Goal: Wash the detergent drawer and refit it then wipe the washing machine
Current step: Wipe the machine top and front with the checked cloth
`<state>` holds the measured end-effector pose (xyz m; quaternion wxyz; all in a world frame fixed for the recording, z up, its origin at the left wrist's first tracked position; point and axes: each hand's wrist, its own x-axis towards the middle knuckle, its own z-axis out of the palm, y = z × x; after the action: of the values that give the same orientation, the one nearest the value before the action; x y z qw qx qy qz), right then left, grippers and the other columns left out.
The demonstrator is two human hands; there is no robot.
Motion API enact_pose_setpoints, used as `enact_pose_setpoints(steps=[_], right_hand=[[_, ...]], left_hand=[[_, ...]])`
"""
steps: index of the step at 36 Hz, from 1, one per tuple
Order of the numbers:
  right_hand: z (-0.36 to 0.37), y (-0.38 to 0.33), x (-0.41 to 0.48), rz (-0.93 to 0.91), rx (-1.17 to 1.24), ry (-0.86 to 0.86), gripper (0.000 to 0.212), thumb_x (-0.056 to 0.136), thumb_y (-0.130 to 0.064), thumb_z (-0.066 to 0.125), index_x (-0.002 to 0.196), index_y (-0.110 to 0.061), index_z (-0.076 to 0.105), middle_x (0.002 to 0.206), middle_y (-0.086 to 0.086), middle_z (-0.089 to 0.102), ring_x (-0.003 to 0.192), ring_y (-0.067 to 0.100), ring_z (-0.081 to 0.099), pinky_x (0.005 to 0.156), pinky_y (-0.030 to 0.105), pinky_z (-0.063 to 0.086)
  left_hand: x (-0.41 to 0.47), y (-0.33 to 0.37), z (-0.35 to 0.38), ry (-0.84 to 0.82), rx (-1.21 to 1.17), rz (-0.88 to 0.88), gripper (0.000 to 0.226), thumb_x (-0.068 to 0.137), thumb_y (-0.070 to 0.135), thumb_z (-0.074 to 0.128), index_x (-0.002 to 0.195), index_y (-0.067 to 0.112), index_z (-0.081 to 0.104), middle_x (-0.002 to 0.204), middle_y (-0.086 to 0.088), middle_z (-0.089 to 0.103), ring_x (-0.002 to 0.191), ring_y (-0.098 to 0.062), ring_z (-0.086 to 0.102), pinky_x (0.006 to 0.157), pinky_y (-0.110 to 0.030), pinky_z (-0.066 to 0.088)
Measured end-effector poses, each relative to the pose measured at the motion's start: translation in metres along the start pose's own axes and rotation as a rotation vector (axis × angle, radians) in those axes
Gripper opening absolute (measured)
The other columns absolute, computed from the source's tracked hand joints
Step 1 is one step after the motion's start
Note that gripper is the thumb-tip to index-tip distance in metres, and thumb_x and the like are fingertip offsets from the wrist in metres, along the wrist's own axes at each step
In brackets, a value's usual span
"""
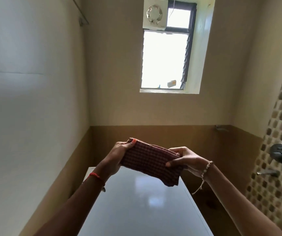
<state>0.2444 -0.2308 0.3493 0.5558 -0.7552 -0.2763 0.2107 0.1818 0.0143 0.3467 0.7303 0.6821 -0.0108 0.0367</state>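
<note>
While you stood over the washing machine (142, 206), its glossy white top filled the lower middle of the view and was bare; no detergent drawer showed anywhere, so whether it was refitted can't be told. Above that top you held the cloth (151, 161), a dark red checked piece folded into a thick pad, one loose corner drooping at the lower right. It looked soft, light and limp, likely easy to bunch, not fragile, not slippery. Best taken by the folded edges, as you did. Your left hand (120, 153) was closed on its left end, thumb on top. Your right hand (187, 161) pinched the right end, fingers wrapped under. No containers were in view; only a small pale object sat on the window (164, 58) sill, too blurred to name.
</note>
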Motion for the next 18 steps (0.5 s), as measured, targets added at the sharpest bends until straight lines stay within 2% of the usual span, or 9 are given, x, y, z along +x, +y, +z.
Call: enact_pose_setpoints(steps=[4,9,12,16,18], right_hand=[[-0.018,-0.002,0.003,-0.029,0.250,0.039,0.041,0.066,-0.009,0.076,0.105,0.000,0.069,0.095,0.015,0.068,0.084,0.024,0.065,0.068,0.030,0.056],[-0.028,0.006,0.011,0.017,0.613,0.076,0.029,0.074,-0.005,0.067,0.103,0.000,0.065,0.094,0.017,0.070,0.076,0.025,0.070,0.063,0.031,0.058],[-0.030,0.011,0.013,0.069,0.564,0.114,0.023,0.076,-0.011,0.066,0.098,-0.005,0.065,0.093,0.016,0.068,0.075,0.028,0.067,0.059,0.035,0.056],[-0.042,0.015,0.011,0.088,0.560,0.179,0.018,0.082,-0.003,0.063,0.099,0.001,0.065,0.090,0.017,0.070,0.071,0.024,0.070,0.063,0.034,0.059],[-0.051,0.014,0.005,0.107,0.527,0.195,0.016,0.083,-0.001,0.063,0.098,0.003,0.066,0.084,0.016,0.071,0.067,0.022,0.070,0.059,0.031,0.059]], left_hand=[[0.007,0.000,0.004,-0.014,-0.124,-0.123,0.033,0.098,0.030,0.042,0.089,0.007,0.064,0.070,-0.004,0.073,0.063,-0.016,0.070,0.050,-0.028,0.056],[0.016,-0.003,0.012,-0.033,-0.337,-0.206,0.036,0.100,0.030,0.038,0.110,0.003,0.060,0.096,-0.015,0.070,0.085,-0.025,0.068,0.068,-0.035,0.058],[0.018,-0.007,0.020,-0.036,-0.399,-0.213,0.036,0.100,0.028,0.037,0.104,0.002,0.062,0.090,-0.015,0.072,0.079,-0.024,0.071,0.060,-0.033,0.058],[0.025,-0.008,0.031,0.010,-0.372,-0.245,0.035,0.101,0.028,0.037,0.103,0.003,0.061,0.087,-0.014,0.071,0.076,-0.025,0.070,0.058,-0.032,0.058],[0.030,-0.005,0.042,0.042,-0.312,-0.274,0.034,0.101,0.028,0.036,0.101,0.004,0.060,0.086,-0.014,0.070,0.077,-0.025,0.068,0.055,-0.032,0.058]])
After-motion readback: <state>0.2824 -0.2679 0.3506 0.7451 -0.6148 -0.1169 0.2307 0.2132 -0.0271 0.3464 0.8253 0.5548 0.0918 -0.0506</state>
